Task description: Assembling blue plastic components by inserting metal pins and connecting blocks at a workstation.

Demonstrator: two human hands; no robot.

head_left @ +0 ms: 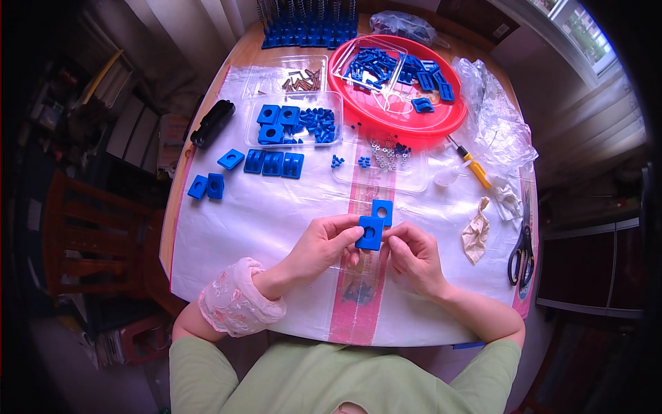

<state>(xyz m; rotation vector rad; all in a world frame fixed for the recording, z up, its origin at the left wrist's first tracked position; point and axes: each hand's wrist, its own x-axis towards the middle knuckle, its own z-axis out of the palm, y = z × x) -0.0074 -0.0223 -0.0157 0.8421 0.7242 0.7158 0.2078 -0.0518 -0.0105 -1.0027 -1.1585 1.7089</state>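
Near the middle of the table my left hand [331,243] grips a blue square plastic piece with a round hole [370,233], thumb on its face. Close by its right edge is my right hand [416,255], thumb and forefinger pinched together; what they hold, if anything, is too small to make out. Just beyond the held piece lies a second blue holed piece [383,212] on the table cover. Three more loose blue pieces [215,185] rest at the left, and a short row of blue pieces [273,163] stands beside the clear box.
A clear box [256,138] holds blue parts. Behind it lie brass-coloured screws [301,81]. A red tray [407,127] carries blue parts. Small nuts [392,157], a yellow-handled screwdriver [476,170], black scissors [520,264], a black case [212,123] and plastic bags [493,117] lie around.
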